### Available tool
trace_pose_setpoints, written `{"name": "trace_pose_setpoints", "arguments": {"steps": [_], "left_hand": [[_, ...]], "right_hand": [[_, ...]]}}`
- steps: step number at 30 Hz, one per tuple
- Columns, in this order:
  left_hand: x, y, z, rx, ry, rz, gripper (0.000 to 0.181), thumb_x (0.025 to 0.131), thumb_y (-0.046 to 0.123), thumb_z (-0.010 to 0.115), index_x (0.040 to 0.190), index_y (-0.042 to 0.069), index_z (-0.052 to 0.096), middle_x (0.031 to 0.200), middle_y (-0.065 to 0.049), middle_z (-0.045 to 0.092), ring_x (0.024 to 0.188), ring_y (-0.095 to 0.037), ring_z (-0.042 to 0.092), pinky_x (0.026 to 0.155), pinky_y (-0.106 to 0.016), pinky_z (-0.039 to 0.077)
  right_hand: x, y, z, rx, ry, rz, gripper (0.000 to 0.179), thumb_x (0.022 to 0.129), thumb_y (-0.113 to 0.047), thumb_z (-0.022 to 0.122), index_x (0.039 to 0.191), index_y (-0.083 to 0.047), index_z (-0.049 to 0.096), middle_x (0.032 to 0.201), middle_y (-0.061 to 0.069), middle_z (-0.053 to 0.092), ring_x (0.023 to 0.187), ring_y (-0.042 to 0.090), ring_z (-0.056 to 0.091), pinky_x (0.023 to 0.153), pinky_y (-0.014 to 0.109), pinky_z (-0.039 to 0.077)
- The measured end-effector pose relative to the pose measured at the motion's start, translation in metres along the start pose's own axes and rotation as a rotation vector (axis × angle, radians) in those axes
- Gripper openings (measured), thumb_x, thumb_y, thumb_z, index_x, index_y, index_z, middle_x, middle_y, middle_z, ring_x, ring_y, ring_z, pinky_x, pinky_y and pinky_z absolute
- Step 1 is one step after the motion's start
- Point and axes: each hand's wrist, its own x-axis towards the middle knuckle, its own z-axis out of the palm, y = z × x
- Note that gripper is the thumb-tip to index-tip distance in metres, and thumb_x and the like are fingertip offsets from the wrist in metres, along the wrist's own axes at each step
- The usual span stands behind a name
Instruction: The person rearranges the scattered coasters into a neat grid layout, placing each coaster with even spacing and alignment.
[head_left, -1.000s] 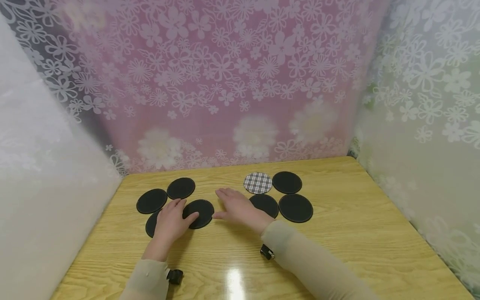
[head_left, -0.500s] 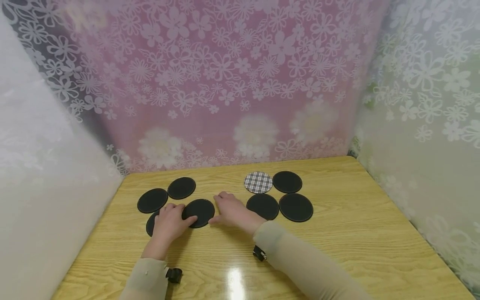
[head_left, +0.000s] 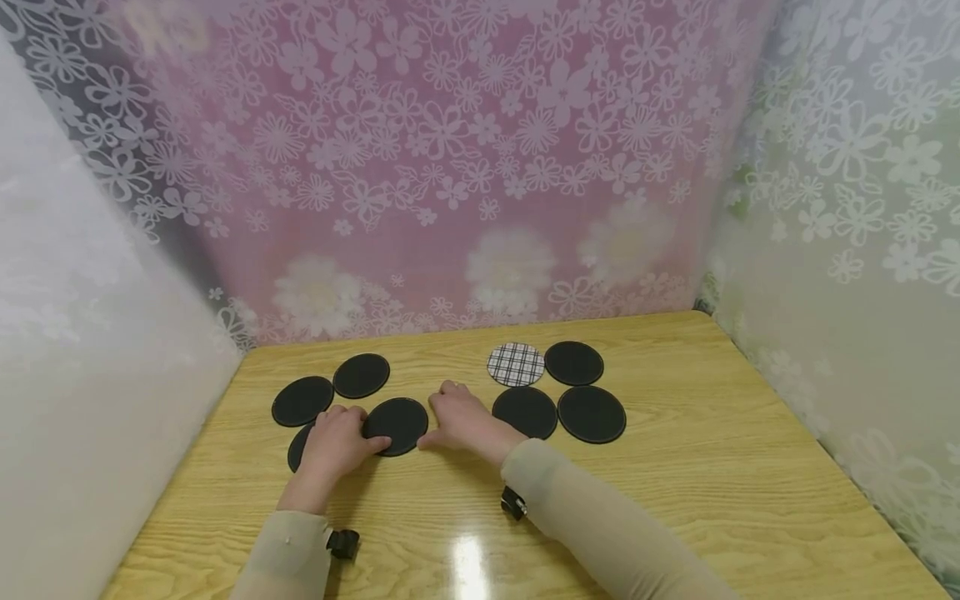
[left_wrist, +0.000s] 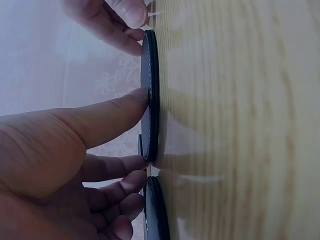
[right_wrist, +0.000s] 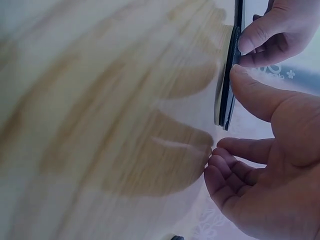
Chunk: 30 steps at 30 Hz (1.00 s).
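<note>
Black round coasters with stitched rims lie on the wooden table. My left hand [head_left: 335,443] is at the left and near side of one black coaster [head_left: 400,423]. In the left wrist view, its thumb rests on that coaster's [left_wrist: 145,70] top and the index fingertip is at the rim. The edge shows more than one layer there, like stacked coasters. My right hand [head_left: 461,423] is just right of the same coaster, fingertips down at the table and thumb close to the rim. Another black coaster [head_left: 298,446] is partly hidden behind my left hand.
Two more black coasters [head_left: 302,401] [head_left: 362,376] lie at the left. To the right are a plaid coaster [head_left: 516,365] and three black ones, one of them [head_left: 525,412] beside my right forearm. Floral curtains [head_left: 480,167] enclose the wooden table [head_left: 675,483].
My right hand has moved slightly left and nearer to me, its fingers drawing down beside the coaster. My left hand has shifted a little left; the coasters stay about where they were.
</note>
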Motion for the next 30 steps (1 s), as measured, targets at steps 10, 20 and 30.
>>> {"name": "trace_pose_setpoints", "arguments": {"steps": [10, 20, 30], "left_hand": [[-0.001, -0.001, 0.000, -0.038, 0.000, -0.009, 0.046, 0.092, 0.040, 0.093, 0.103, -0.001, 0.074, 0.102, -0.014, 0.066, 0.103, -0.043, 0.060, 0.094, -0.060, 0.051], [0.002, -0.001, 0.000, -0.064, 0.024, 0.004, 0.041, 0.090, 0.038, 0.095, 0.094, 0.003, 0.073, 0.085, -0.008, 0.065, 0.085, -0.032, 0.064, 0.079, -0.053, 0.054], [0.000, 0.003, 0.000, -0.065, 0.036, -0.012, 0.048, 0.090, 0.036, 0.095, 0.105, -0.001, 0.068, 0.092, -0.011, 0.069, 0.085, -0.030, 0.067, 0.079, -0.050, 0.056]], "right_hand": [[0.003, -0.003, 0.000, 0.016, -0.004, 0.035, 0.068, 0.095, -0.049, 0.089, 0.142, -0.005, 0.069, 0.132, 0.011, 0.061, 0.120, 0.028, 0.059, 0.104, 0.040, 0.053], [0.005, -0.008, -0.007, 0.079, -0.042, 0.025, 0.056, 0.095, -0.036, 0.091, 0.138, -0.005, 0.073, 0.129, 0.011, 0.065, 0.122, 0.030, 0.060, 0.107, 0.041, 0.052], [0.011, -0.007, -0.002, 0.138, -0.036, 0.077, 0.055, 0.091, -0.031, 0.094, 0.134, -0.004, 0.073, 0.123, 0.010, 0.067, 0.118, 0.028, 0.061, 0.104, 0.041, 0.052]]}}
